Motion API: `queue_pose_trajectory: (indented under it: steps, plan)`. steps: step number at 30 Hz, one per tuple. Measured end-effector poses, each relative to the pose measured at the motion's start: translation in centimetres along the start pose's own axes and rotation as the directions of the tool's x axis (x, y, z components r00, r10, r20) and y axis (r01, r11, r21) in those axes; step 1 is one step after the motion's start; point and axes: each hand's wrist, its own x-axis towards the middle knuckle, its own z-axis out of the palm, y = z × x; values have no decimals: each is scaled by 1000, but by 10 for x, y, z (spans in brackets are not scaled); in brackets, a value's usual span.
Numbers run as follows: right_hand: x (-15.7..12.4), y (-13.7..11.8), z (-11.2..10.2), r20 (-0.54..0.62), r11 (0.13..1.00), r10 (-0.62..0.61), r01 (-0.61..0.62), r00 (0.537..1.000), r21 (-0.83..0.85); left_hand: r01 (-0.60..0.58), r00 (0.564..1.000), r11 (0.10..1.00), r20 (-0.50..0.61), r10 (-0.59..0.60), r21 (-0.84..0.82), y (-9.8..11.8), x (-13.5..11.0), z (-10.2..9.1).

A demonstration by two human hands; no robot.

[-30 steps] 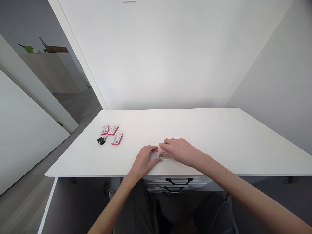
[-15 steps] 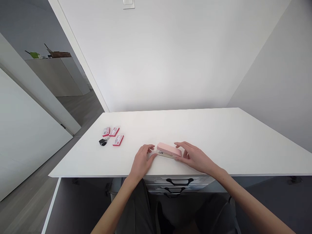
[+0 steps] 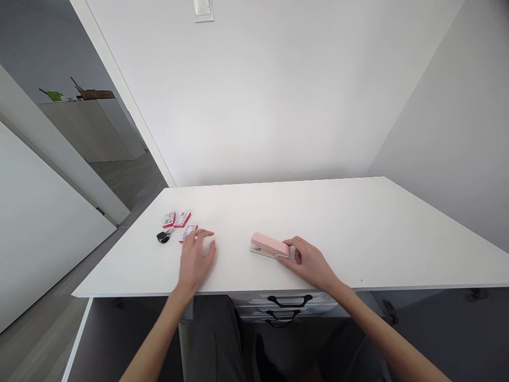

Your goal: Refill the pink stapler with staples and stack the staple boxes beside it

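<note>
At the far left we see a grey cabinet (image 3: 85, 127) beyond the doorway with a cardboard box (image 3: 96, 94) and something green on top; what the box holds we cannot tell. On the white table (image 3: 358, 223) lie a small black clip (image 3: 163, 237) and, just beside it, three small red-and-white boxes (image 3: 177, 219), all closed. Our left hand (image 3: 196, 257) hovers with fingers spread and loose over the nearest of those boxes, gripping nothing. Further right, the pink stapler (image 3: 269, 246) lies flat and closed near the table's front edge, its metal mouth pointing left. Our right hand (image 3: 312, 262) pinches its rear end between thumb and fingers. Below the edge sit plastic drawers (image 3: 286, 305) with black handles. White walls close in behind and to the right.
</note>
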Motion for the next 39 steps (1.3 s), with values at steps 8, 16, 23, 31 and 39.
queue_pose_trajectory:
  steps: [8,16,23,31,39]
  plan:
    - [20,-16,26,-8,979,-43,41,999,-199,172,982,985,-84,-170,10,-38,6,-18]
    - [58,-68,79,37,955,-63,71,997,-289,241,966,970,-89,-244,-42,-37,2,-20]
    - [56,-65,82,33,954,-91,97,995,-283,244,964,970,-104,-245,-25,-39,1,-20]
    - [56,-58,76,-8,954,-60,55,998,-295,210,977,977,-37,-209,33,-47,-1,-13]
    - [53,-26,55,-119,937,39,-78,992,-339,195,979,973,43,-201,126,-50,-3,-7]
